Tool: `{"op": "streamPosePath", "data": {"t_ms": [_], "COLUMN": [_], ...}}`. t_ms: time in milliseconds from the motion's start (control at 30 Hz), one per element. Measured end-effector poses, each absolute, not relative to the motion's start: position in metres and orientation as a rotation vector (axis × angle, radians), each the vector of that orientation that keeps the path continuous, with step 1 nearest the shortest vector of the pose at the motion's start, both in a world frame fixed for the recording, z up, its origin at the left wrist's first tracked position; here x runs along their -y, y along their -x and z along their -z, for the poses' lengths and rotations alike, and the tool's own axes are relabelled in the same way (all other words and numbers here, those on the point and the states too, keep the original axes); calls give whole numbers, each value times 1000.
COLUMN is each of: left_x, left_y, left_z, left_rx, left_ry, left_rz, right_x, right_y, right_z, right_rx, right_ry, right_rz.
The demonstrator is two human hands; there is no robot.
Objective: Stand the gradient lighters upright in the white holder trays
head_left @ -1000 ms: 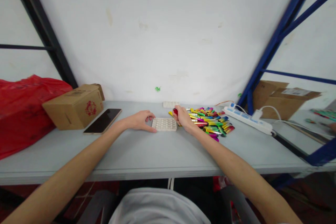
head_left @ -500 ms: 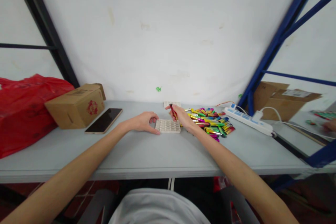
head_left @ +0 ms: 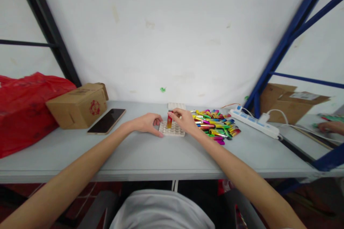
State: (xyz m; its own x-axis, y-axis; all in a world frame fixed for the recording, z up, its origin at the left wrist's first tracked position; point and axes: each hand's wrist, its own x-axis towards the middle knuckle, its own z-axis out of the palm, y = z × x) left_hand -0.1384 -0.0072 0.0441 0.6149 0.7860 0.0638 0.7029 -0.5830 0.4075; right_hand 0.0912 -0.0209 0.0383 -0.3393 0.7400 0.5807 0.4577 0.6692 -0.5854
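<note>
My right hand (head_left: 185, 120) pinches a shiny red-and-yellow tube (head_left: 169, 121) between thumb and fingers. The tube stands upright over the left part of a pale tray (head_left: 176, 131) with rows of small round hollows. Whether its lower end sits inside a hollow I cannot tell. At the tray's left side, my left hand (head_left: 148, 123) grips the edge, thumb at the near corner and curled fingers at the far one. To the right lies a loose pile of shiny multicoloured tubes (head_left: 216, 126), partly behind my right wrist.
Against the wall is a second pale tray (head_left: 176, 106). A phone (head_left: 106, 121), a cardboard box (head_left: 77, 106) and a red plastic bag (head_left: 29, 111) occupy the left. A power strip (head_left: 254, 122) with cables lies right; beyond the blue frame (head_left: 282, 53) another person's hand (head_left: 331, 127) shows.
My right hand has moved slightly left and turned, bringing the tube from beyond the tray to upright over its left part. My left hand stays at the tray's left edge.
</note>
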Motion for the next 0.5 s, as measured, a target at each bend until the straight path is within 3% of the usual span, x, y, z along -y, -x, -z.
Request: {"op": "streamPosePath", "data": {"t_ms": [333,500], "left_x": [4,3], "left_y": [139,140], "left_z": [-40,-40], "left_rx": [-1159,-1146], "left_ry": [-2530,-2522], "left_rz": [-348,-345], "right_x": [12,6], "right_y": [-80,-82], "right_z": [-30,-28], "right_rx": [2152,2160], "right_ry": [921,939], "right_rz": [-206,-271]}}
